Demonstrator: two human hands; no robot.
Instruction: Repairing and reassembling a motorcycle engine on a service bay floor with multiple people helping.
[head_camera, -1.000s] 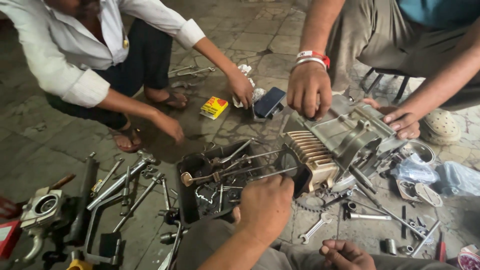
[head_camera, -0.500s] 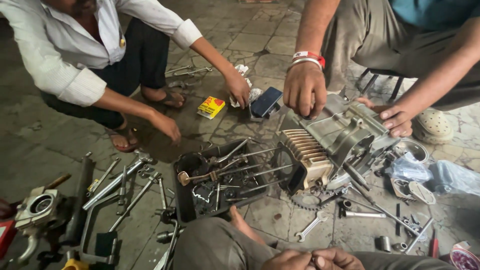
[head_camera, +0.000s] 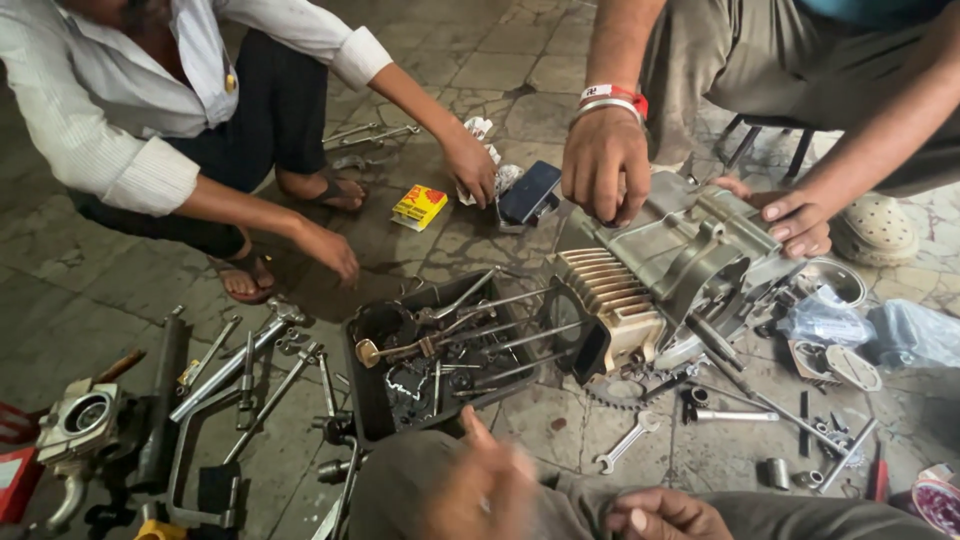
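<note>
Grey stone floor, tools scattered

The left hand, which a second ago reached out over the black plastic tray of oily engine parts, has drawn back to the knee and now shows blurred, off the tray. The right hand has shifted left, closer to it. Neither hand holds anything; whether the fingers are curled is unclear.
</note>
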